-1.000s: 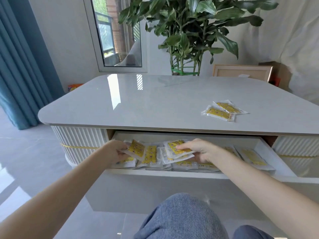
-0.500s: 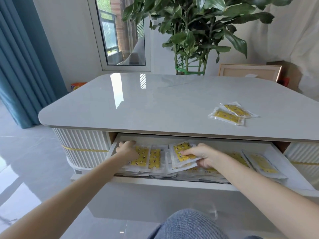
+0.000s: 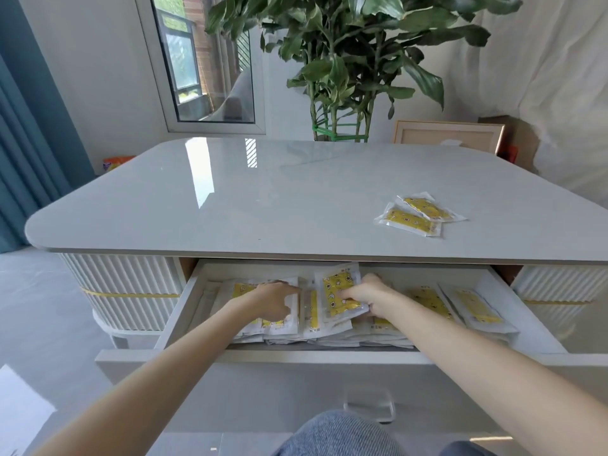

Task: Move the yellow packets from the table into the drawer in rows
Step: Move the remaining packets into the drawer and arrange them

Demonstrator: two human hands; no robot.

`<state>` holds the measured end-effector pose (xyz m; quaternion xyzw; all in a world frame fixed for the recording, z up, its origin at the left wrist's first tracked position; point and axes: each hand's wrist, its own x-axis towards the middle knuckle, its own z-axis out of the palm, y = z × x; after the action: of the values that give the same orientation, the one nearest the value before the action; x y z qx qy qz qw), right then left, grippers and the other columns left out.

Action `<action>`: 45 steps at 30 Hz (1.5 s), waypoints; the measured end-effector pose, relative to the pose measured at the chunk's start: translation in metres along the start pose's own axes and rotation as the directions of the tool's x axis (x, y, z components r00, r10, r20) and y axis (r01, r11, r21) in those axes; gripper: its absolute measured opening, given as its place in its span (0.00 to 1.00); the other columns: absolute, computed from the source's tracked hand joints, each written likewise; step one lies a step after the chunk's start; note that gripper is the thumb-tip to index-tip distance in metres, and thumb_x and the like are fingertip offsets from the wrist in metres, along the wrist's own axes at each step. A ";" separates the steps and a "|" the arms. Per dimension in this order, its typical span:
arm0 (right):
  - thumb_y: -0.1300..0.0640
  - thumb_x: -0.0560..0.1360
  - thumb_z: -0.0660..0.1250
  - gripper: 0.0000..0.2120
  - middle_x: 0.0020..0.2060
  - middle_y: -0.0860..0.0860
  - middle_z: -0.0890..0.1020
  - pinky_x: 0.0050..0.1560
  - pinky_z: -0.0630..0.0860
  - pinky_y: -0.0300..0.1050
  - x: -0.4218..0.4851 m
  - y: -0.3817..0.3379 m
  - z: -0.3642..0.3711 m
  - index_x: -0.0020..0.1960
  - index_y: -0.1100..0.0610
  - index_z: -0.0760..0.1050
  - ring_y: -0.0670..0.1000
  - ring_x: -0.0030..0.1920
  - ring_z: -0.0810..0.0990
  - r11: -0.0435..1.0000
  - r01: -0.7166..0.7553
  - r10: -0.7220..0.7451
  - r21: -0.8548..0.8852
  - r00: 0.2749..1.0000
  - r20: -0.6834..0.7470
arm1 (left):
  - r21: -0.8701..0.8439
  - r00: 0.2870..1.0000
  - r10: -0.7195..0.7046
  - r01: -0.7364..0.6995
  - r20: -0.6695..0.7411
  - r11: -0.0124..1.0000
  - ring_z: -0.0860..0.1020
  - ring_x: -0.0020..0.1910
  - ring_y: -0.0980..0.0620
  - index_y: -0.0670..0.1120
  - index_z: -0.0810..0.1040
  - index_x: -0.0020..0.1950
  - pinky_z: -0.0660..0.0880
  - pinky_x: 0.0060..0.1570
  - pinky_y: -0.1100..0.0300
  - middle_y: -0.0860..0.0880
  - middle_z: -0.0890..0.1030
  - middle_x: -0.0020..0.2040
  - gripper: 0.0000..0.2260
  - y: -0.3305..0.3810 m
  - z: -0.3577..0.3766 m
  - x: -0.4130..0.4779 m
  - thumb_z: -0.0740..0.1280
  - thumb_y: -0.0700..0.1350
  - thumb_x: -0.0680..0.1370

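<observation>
Just in front of the drawer (image 3: pixel 296 356), a denim knee (image 3: pixel 335 432) is showing, and a clear pull handle (image 3: pixel 368 406) is hanging on the drawer front.

Inside the drawer, left of its middle, the left grip (image 3: pixel 273 301) is pressing down on the left stack (image 3: pixel 243 288) with fingers apart, lifting nothing.

At the drawer's middle, the right grip (image 3: pixel 370 296) is clamping the held packet (image 3: pixel 337 291) by its right edge. Fingers are lying over the yellow face and the thumb is seemingly tucked under. The packet is tilting up off the layer below, its long axis running front-to-back in the drawer like its neighbours.

A narrow strip of lower packets (image 3: pixel 312 307) is showing between the two grips. I'm judging that's the slot, so the coming move is a short shift left and down. The right grip is doing the placing and the left is only steadying.

The drawer's right half is holding more packets (image 3: pixel 431 299), lying slightly skewed. Risk: slick film sliding over the layer beneath.

Above and behind the drawer, toward its right end, two yellow packets (image 3: pixel 409 222) are lying overlapped on the tabletop (image 3: pixel 263 199), nearer the right grip. They're not yet moved, so I'm judging the task mostly done.

Beyond the drawer's far side, a potted plant (image 3: pixel 342 60) and a picture frame (image 3: pixel 447 136) are standing.
</observation>
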<state>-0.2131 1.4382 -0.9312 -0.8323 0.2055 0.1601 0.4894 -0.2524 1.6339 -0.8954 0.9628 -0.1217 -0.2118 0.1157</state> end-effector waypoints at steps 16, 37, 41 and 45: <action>0.61 0.74 0.72 0.09 0.40 0.55 0.83 0.33 0.80 0.39 -0.025 0.010 -0.082 0.50 0.63 0.75 0.50 0.37 0.81 0.990 -0.088 0.095 -0.109 0.993 0.064 | 0.362 0.987 0.061 -0.111 0.147 0.926 0.40 0.77 0.42 0.52 0.43 0.78 0.58 0.70 0.35 0.47 0.41 0.78 0.50 0.055 0.018 0.031 0.75 0.52 0.68; 0.46 0.65 0.77 0.42 0.74 0.50 0.64 0.69 0.65 0.58 -0.034 0.027 -0.085 0.74 0.44 0.61 0.57 0.73 0.59 0.369 0.459 -0.300 -0.808 0.882 0.364 | 0.374 0.965 0.219 -0.257 0.140 0.891 0.49 0.78 0.49 0.49 0.44 0.78 0.56 0.75 0.49 0.49 0.47 0.79 0.46 0.063 0.020 0.048 0.73 0.52 0.71; 0.47 0.70 0.74 0.43 0.78 0.51 0.53 0.75 0.56 0.54 -0.033 0.031 -0.077 0.78 0.48 0.54 0.57 0.77 0.52 0.270 0.469 -0.239 -0.841 0.879 0.413 | 0.314 0.956 0.237 -0.281 0.173 0.907 0.51 0.78 0.49 0.49 0.44 0.78 0.53 0.75 0.53 0.49 0.46 0.79 0.45 0.060 0.018 0.048 0.72 0.50 0.73; 0.45 0.73 0.70 0.42 0.78 0.53 0.51 0.76 0.56 0.52 -0.031 0.033 -0.074 0.79 0.51 0.52 0.57 0.77 0.54 0.279 0.429 -0.251 -0.859 0.896 0.366 | 0.302 0.951 0.254 -0.297 0.174 0.906 0.50 0.78 0.50 0.49 0.44 0.78 0.52 0.76 0.53 0.50 0.46 0.79 0.45 0.055 0.018 0.049 0.72 0.50 0.73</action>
<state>-0.2516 1.3642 -0.9062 -0.9681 -0.1429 0.2043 -0.0269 -0.2279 1.5649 -0.9150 0.9257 -0.2973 -0.2326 -0.0237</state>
